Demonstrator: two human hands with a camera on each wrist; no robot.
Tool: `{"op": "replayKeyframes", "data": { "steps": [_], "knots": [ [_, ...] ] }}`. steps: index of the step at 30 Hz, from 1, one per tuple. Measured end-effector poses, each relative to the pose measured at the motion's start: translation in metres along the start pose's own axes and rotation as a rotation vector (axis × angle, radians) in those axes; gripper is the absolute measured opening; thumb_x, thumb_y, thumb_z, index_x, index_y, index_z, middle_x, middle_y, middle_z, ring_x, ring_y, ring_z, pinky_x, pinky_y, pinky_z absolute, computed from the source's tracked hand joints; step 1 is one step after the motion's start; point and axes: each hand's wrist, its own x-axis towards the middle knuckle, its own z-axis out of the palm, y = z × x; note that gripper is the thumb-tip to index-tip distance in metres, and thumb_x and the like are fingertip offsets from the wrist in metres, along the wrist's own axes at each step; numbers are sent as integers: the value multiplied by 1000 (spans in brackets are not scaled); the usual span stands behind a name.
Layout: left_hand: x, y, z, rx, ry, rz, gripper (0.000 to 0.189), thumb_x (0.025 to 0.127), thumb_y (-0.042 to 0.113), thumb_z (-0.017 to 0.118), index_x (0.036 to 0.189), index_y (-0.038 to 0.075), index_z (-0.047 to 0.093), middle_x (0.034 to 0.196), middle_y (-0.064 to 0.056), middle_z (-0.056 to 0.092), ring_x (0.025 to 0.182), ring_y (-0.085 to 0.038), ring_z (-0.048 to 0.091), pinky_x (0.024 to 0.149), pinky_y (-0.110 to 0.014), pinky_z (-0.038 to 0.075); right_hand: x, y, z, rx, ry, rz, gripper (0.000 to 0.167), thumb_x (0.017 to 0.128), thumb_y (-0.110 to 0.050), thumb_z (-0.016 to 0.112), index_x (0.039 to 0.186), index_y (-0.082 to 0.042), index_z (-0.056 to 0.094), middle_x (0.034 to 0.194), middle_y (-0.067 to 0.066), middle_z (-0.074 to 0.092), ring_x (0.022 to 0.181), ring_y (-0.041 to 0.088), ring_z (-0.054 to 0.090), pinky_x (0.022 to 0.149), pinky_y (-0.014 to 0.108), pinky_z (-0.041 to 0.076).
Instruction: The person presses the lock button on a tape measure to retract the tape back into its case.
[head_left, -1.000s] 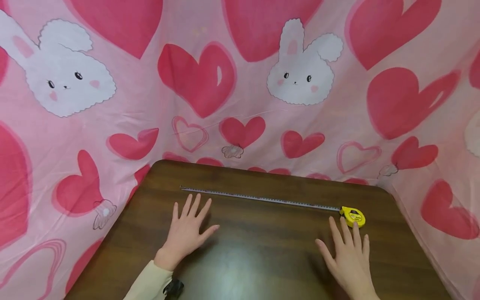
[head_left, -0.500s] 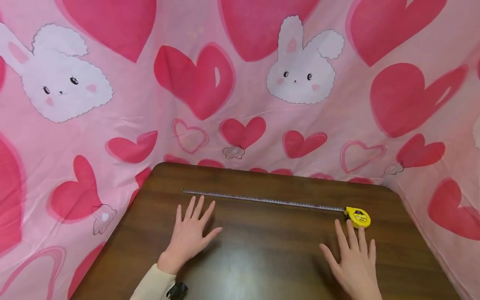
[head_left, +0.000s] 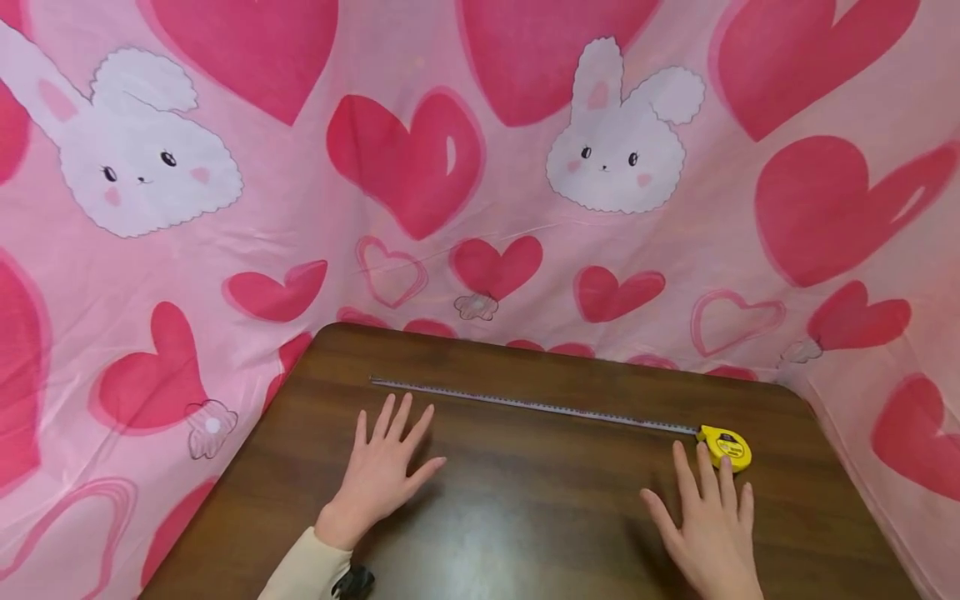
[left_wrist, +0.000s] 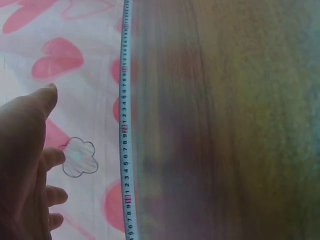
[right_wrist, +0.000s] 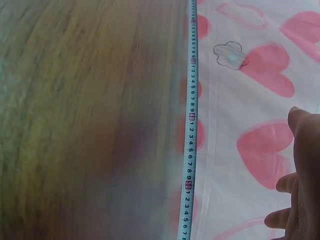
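Presently spreading the left hand (head_left: 378, 477) and the right hand (head_left: 708, 521) palm down over the brown table (head_left: 517, 492), stretching the fingers out straight and fanning them apart. Seeing the yellow tape measure (head_left: 733, 446) lying on the far half of the table, toward the right, with its strip (head_left: 532, 406) running out in a straight line to the left. Holding the left fingertips just short of the strip, near its loose end. Holding the right fingertips at the near edge of the tape measure, overlapping it slightly in the head view, and not being able to tell touching from hovering. Looking through each wrist view, reading black numbers along the strip and finding some boxed in red. Wearing a cream sleeve (head_left: 303, 571) on the left arm, with a black object (head_left: 352, 582) showing beside the cuff. Facing a pink cloth (head_left: 517, 200) hanging behind the table and along its sides, bearing red hearts (head_left: 408, 162) and white rabbit faces (head_left: 618, 171)
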Motion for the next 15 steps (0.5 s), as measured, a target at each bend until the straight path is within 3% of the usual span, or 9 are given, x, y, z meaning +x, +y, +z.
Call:
{"op": "replayKeyframes", "data": {
  "steps": [7,15],
  "knots": [
    [3,0,-2,-10,4,2,82,94,68,60,161,23,43,168,-18,31,157,-42,20,118,-76,11,-1,5,-1,-10,-20,2,86,100,-54,61,166,-14,23,163,33,25,151,58,11,116,76,-10],
    [2,2,0,1,-34,-13,83,95,71,56,161,23,41,168,-18,30,157,-43,21,117,-76,13,-2,8,2,-10,-16,-4,89,98,-58,62,164,-11,26,164,33,24,152,57,11,116,75,-12]
  ]
}}
